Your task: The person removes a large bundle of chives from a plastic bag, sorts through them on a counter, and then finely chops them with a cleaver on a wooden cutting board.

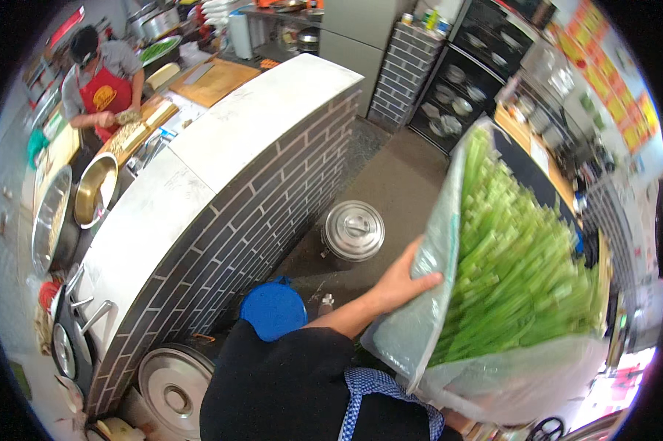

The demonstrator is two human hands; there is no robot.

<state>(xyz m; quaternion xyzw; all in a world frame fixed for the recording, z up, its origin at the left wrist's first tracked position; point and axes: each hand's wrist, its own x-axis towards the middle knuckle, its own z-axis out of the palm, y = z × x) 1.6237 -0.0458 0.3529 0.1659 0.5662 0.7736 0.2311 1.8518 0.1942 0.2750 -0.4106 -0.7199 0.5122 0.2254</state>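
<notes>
A big clear plastic bag (434, 323) stuffed with long green cut stalks (515, 257) fills the right side of the head view, held up in front of my chest. My left hand (403, 283) presses flat against the bag's left side, fingers spread on the plastic. My right hand is hidden behind or under the bag. My black sleeve and a blue checked apron strap show at the bottom.
A curved white-topped brick counter (221, 184) runs along the left. Lidded steel pots (353, 230) (173, 386) and a blue lid (274, 309) stand on the floor beside it. A person in a red apron (100, 92) works at a cutting board behind. Dish shelves (456, 88) line the back.
</notes>
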